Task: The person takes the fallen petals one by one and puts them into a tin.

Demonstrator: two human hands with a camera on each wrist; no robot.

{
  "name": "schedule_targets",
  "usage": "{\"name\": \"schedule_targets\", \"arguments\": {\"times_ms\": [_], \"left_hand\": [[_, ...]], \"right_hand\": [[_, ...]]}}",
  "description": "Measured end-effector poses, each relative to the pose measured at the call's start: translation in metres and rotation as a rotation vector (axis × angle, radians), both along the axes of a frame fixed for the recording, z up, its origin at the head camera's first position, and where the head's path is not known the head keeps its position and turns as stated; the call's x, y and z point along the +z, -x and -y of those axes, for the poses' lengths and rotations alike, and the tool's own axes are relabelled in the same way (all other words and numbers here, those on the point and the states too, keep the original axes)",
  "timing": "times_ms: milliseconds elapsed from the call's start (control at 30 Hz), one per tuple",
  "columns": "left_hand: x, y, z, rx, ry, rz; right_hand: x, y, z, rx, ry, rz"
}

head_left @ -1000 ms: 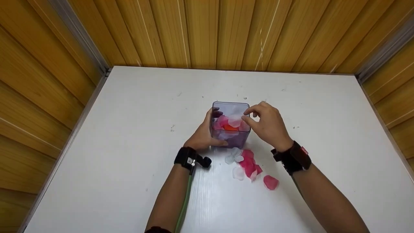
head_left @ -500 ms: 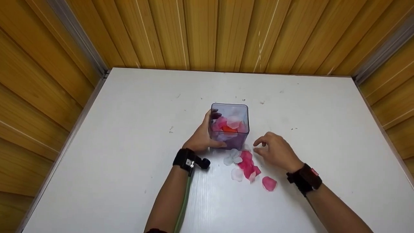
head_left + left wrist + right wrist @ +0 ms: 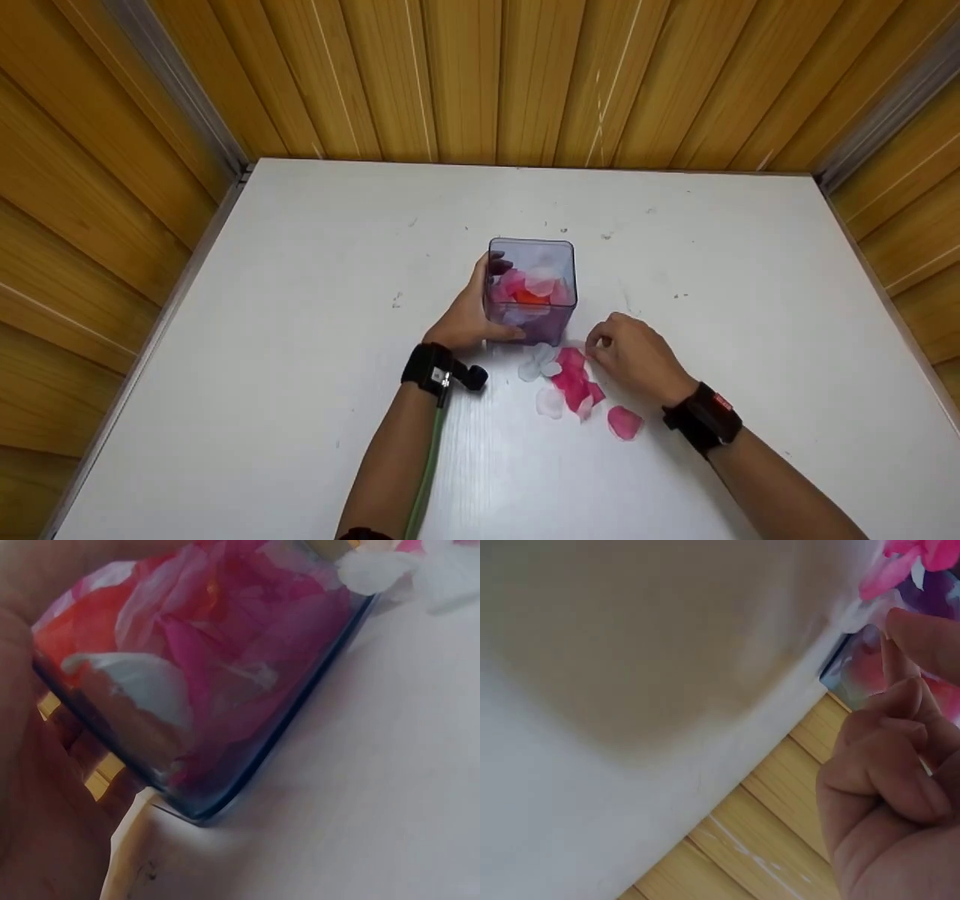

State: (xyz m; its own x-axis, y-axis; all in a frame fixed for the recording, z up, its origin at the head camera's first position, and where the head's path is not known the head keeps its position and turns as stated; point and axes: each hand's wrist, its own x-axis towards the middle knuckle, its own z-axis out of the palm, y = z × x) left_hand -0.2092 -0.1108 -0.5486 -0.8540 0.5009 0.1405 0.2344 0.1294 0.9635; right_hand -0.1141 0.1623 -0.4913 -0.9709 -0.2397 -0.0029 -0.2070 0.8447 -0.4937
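My left hand point(image 3: 459, 321) grips the left side of a clear purple-tinted square container point(image 3: 551, 324), thumb across its front. Pink, orange and white artificial petals point(image 3: 514, 283) lie inside it; the left wrist view shows them through the wall. To the container's front right, my right hand point(image 3: 639, 358) is low over the table, thumb and index fingertip pinching the edge of a pale petal point(image 3: 871, 613). Its other fingers are curled in. Beside those fingertips lie deep-pink petals point(image 3: 571, 375) in a loose heap, with white petals point(image 3: 536, 366) to their left.
One pink petal point(image 3: 624, 423) lies apart, nearer the front, and a pale petal point(image 3: 550, 403) lies left of the heap. The white table point(image 3: 315, 300) ends at wood-patterned walls point(image 3: 465, 82) at the back and sides. Each wrist wears a black strap with a camera.
My right hand has come down from the container's rim to the table by the petals, and its thumb and index finger have closed on a pale petal. My left hand keeps its grip.
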Motion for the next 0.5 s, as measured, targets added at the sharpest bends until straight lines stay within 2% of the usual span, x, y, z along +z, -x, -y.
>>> {"name": "schedule_targets", "arguments": {"times_ms": [133, 300, 400, 500], "left_hand": [[0.001, 0.000, 0.000, 0.003, 0.004, 0.003], [0.001, -0.001, 0.001, 0.004, 0.005, 0.019], [0.002, 0.000, 0.000, 0.003, 0.000, 0.010], [0.000, 0.000, -0.001, 0.001, -0.007, 0.000]], "right_hand": [[0.017, -0.008, -0.008, 0.015, 0.014, -0.067], [0.056, -0.010, -0.004, 0.028, 0.090, -0.178], [0.080, -0.003, 0.009, 0.033, 0.134, -0.230], [0.095, 0.011, 0.028, 0.053, 0.143, -0.263]]}}
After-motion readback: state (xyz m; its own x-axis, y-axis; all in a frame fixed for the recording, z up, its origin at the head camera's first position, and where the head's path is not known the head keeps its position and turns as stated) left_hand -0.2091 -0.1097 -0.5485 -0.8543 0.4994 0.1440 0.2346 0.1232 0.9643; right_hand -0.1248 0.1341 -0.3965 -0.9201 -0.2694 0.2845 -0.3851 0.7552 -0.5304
